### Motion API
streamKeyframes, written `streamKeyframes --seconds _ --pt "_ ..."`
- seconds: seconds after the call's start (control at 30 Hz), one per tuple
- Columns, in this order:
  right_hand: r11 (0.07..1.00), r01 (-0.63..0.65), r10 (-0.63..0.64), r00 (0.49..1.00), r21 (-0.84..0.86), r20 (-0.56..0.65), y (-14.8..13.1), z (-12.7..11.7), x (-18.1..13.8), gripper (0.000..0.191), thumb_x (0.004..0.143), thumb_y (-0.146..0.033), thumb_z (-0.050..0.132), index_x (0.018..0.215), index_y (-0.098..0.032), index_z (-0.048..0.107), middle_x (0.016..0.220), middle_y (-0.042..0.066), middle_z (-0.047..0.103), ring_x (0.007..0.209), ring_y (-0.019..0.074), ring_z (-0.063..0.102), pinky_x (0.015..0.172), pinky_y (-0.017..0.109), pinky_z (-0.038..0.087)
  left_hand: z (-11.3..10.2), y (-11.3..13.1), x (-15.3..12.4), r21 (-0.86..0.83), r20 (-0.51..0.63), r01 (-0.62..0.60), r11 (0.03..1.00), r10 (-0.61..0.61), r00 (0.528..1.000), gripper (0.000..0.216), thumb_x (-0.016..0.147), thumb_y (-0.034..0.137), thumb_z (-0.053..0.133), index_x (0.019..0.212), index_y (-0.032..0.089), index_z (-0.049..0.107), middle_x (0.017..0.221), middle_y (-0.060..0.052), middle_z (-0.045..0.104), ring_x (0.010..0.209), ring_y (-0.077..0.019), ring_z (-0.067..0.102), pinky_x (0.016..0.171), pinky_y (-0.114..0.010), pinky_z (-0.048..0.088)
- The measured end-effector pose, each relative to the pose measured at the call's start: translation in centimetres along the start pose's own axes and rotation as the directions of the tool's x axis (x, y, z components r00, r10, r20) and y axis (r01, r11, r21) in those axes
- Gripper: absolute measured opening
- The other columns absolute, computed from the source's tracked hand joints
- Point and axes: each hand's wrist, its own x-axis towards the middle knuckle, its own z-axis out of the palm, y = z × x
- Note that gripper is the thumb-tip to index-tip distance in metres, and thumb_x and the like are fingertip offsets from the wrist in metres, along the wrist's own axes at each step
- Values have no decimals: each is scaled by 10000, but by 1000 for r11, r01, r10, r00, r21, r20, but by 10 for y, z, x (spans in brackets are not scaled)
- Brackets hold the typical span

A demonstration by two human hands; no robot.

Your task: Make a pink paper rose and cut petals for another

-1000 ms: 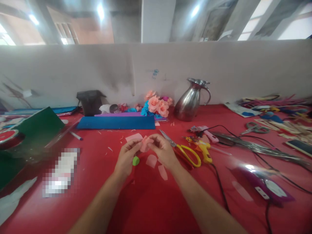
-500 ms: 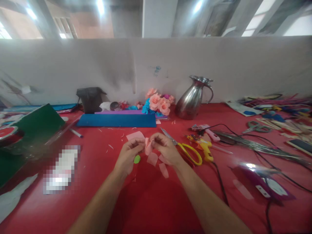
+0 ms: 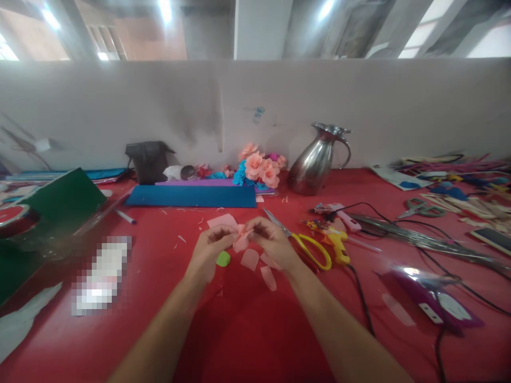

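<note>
Between my two hands is a small pink paper petal (image 3: 241, 242), curled and creased, its lower edge fanning out. The fingertips of my left hand (image 3: 211, 247) pinch its left side, and those of my right hand (image 3: 273, 242) pinch its right side. On the red table just below lie a rounded pink paper piece (image 3: 250, 259), a longer pink strip (image 3: 269, 278) and a green paper disc (image 3: 223, 259). A flat pink sheet (image 3: 222, 221) lies behind my left hand. Scissors with yellow handles (image 3: 313, 251) rest right beside my right hand.
A yellow glue gun (image 3: 339, 246) with a black cord lies to the right, near a bundle of wires (image 3: 419, 239) and a purple box (image 3: 447, 306). Behind stand pink paper flowers (image 3: 261, 169), a blue sheet (image 3: 191, 197) and a metal jug (image 3: 313, 162). A green board (image 3: 64, 199) is left.
The pink petal has been turned and spread between my fingertips, so its lower part now flares wider. Both hands stay in nearly the same place.
</note>
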Motion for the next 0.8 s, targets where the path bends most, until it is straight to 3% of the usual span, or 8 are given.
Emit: streamKeyframes --seconds 0.2,0.5,0.67,0.8 --pt "1000 0 0 1000 -10 3 0 -1 0 103 753 -276 683 777 -215 604 776 -13 598 735 129 541 706 271 413 0 3 0 21 -17 44 999 -44 999 101 642 242 719 649 149 679 624 -4 601 561 -82 507 567 -212 373" --pt "994 13 -7 998 107 -55 -2 1 1 106 716 -269 710 767 -222 630 849 3 587 753 134 539 714 276 432 -4 0 4 -210 -14 63 976 -67 998 102 636 210 712 624 147 632 593 20 556 552 -78 505 572 -209 409" --pt "971 -41 84 981 234 -176 -4 0 3 133 687 -271 714 743 -218 606 775 -19 576 672 116 543 677 269 436 -7 -1 7 -289 -88 44 956 -73 993 122 621 207 720 649 158 612 596 36 550 544 -72 513 579 -205 432" --pt "978 -136 177 943 158 -282 -2 -1 4 151 674 -265 696 713 -204 564 647 -39 566 587 103 531 592 244 411 -5 2 7 -322 -104 52 945 -90 990 170 591 159 742 688 163 603 620 47 549 538 -56 505 569 -190 427"
